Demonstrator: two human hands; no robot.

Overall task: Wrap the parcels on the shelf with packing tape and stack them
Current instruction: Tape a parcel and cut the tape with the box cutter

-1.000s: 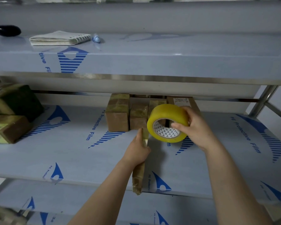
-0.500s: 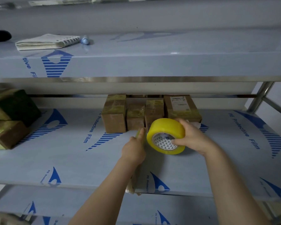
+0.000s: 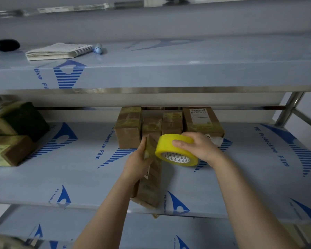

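My left hand [image 3: 137,161] grips a long, flat brown parcel [image 3: 150,184] that stands on its edge on the middle shelf [image 3: 61,177], reaching to the shelf's front edge. My right hand [image 3: 198,147] holds a yellow roll of packing tape [image 3: 175,150] just right of the parcel's far end, with a strip of tape running onto the parcel top. Behind them a row of taped brown parcels [image 3: 166,123] stands at the back of the shelf; the rightmost one [image 3: 202,121] carries a white label.
Two taped parcels [image 3: 11,133] are stacked at the shelf's left end. The upper shelf [image 3: 169,69] holds a spiral notebook [image 3: 57,51], a small blue-white object [image 3: 98,49] and a black object [image 3: 5,44]. A steel post [image 3: 287,112] rises at the right. A lower shelf [image 3: 151,234] lies beneath.
The roll has come down from in front of the parcel row and tipped toward flat beside the parcel. The parcel has turned and shows more of its broad side; my left hand has shifted along its top.
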